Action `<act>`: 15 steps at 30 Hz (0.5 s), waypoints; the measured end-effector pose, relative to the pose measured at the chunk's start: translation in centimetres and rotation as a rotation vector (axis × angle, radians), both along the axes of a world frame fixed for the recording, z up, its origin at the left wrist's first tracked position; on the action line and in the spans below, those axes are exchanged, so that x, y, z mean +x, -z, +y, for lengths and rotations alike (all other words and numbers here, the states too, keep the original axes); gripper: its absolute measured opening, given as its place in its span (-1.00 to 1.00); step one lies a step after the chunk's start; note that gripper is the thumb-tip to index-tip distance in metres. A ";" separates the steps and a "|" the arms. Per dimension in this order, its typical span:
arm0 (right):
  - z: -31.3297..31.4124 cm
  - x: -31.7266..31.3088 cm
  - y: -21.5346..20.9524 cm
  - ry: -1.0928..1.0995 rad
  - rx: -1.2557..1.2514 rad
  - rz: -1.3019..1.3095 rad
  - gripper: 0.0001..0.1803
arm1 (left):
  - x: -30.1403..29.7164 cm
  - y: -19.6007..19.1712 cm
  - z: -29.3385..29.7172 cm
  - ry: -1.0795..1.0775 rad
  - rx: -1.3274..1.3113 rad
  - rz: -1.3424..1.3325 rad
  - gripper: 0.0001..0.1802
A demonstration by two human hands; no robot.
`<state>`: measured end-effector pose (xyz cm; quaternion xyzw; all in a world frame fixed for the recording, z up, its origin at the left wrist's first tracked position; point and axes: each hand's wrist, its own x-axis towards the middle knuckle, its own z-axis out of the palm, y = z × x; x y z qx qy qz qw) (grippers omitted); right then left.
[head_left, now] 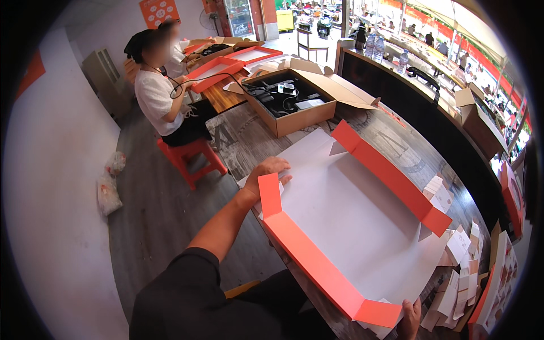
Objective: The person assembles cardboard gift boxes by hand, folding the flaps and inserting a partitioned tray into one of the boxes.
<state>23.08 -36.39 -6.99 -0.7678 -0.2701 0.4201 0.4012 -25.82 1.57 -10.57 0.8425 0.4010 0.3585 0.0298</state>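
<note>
A partly folded cardboard box blank [362, 209], white inside with orange-red edge strips, lies on the table in front of me. Two long strips stand raised along opposite sides, with short flaps bent at their ends. My left hand [271, 173] rests at its far left corner beside an upright orange flap, fingers stretched over the white card. At the near right corner, my right hand [411, 318] grips the blank's edge next to another orange flap. Part of that hand is cut off by the lower edge of the view.
Beyond the blank stands an open brown carton [294, 107] holding black devices and cables. Folded white card pieces [462, 260] lie at the right. A black partition [408, 107] borders the table. Co-workers sit at the far left near orange trays [212, 73] and a red stool [190, 158].
</note>
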 end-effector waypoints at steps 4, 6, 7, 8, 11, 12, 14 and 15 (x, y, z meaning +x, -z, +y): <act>-0.2 0.6 0.5 -0.002 0.030 0.057 -0.12 | 0.2 -0.3 -0.1 0.007 0.003 -0.015 -0.71; 0.5 -0.8 -1.3 0.032 -0.085 -0.045 -0.10 | 0.2 -0.5 -0.2 -0.005 0.031 0.001 -0.70; 0.5 -0.7 -1.2 0.032 -0.065 -0.030 -0.09 | 0.2 -0.4 -0.1 -0.008 0.036 0.000 -0.70; 0.4 -0.6 -0.9 0.030 -0.047 -0.014 -0.08 | 0.1 -0.2 0.0 -0.011 0.039 0.000 -0.70; 0.2 0.0 0.2 0.030 -0.001 0.041 -0.08 | 0.1 -0.2 0.0 -0.012 0.041 0.009 -0.71; 0.1 0.2 0.4 0.032 0.013 0.060 -0.09 | 0.1 -0.3 0.0 -0.010 0.041 0.014 -0.71; -0.1 0.3 0.6 0.037 0.019 0.067 -0.10 | 0.2 -0.5 -0.2 -0.009 0.026 0.009 -0.71; -0.2 0.3 0.7 0.039 0.022 0.071 -0.10 | 0.2 -0.5 -0.2 -0.008 0.019 0.007 -0.71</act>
